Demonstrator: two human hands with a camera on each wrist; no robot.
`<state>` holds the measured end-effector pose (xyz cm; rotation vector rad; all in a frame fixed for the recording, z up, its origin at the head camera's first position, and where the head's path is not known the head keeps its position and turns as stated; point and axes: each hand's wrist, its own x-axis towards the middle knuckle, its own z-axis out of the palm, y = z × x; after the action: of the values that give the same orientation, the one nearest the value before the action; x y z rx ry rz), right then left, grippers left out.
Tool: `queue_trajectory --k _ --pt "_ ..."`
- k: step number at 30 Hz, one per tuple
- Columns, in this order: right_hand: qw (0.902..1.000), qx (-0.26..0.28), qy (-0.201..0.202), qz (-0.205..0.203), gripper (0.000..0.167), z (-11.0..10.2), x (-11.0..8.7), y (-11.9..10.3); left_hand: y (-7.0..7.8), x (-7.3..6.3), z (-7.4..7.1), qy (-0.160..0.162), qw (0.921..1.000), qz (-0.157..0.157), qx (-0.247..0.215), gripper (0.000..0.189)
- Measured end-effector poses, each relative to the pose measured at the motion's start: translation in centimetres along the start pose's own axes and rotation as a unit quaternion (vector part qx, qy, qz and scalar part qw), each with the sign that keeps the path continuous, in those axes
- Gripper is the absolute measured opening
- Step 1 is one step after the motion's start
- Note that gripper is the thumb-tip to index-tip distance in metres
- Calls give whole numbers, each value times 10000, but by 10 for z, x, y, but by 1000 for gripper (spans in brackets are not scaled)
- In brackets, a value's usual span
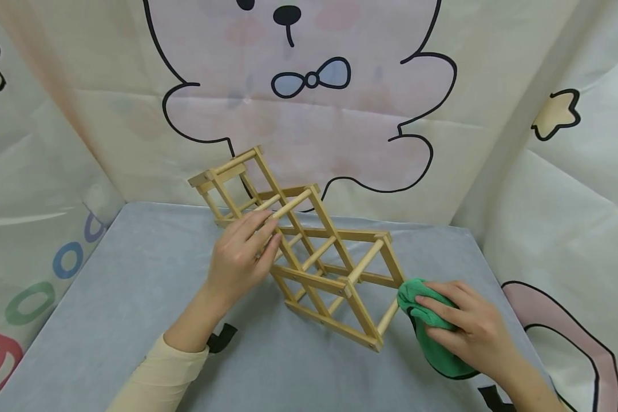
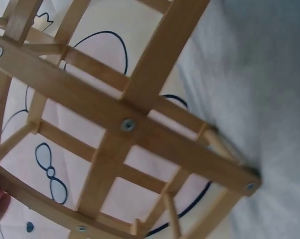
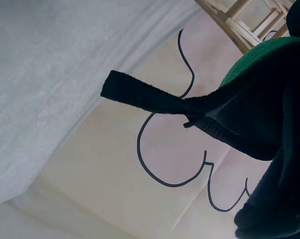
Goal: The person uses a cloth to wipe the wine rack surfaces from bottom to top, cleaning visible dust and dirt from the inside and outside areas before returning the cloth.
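Note:
A light wooden folding rack [image 1: 309, 278], made of crossed slats and round rods, stands tilted over the table, its left end higher than its right. My left hand [image 1: 242, 252] grips it near the middle, fingers over an upper rod. Screw heads show on the rack's slats [image 2: 102, 112] in the left wrist view, with fingertips at the left edge. My right hand [image 1: 468, 326] holds a bunched green cloth [image 1: 419, 294] at the rack's lower right corner. In the right wrist view the cloth [image 3: 259, 57] shows mostly as a dark, shaded mass with a strip sticking out.
The table [image 1: 129, 320] has a pale blue-grey cover. Behind it hangs a backdrop [image 1: 381, 160] with a cartoon animal and bow tie, and similar printed sheets close off both sides. Black straps show by the left wrist [image 1: 221, 337] and by the right forearm [image 1: 494, 397].

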<state>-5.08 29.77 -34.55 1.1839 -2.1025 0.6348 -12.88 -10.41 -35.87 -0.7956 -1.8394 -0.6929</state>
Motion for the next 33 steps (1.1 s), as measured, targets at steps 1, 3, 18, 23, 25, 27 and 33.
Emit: queue_trajectory --k 1,3,18,23,25,27,33 --pt "10000 -5 11 1 43 0 0 0 0 4 -1 -107 9999 -31 21 23" --pt "10000 -11 40 9 43 0 -1 1 0 11 -1 -333 9993 -99 140 25" --pt "9996 -6 233 135 45 -7 -4 8 2 48 14 -1305 9844 -228 1161 22" --pt "9992 -67 308 257 46 -9 -7 10 6 53 20 -1516 9679 75 2003 19" --pt "9989 -123 338 306 47 -10 -8 11 9 53 23 -1576 9619 144 2231 19" --pt "9986 -149 345 363 48 -11 -10 12 12 54 25 -1627 9577 167 2366 17" --pt "9980 -184 383 459 49 -12 -13 16 20 56 30 -1772 9499 19 2574 13"
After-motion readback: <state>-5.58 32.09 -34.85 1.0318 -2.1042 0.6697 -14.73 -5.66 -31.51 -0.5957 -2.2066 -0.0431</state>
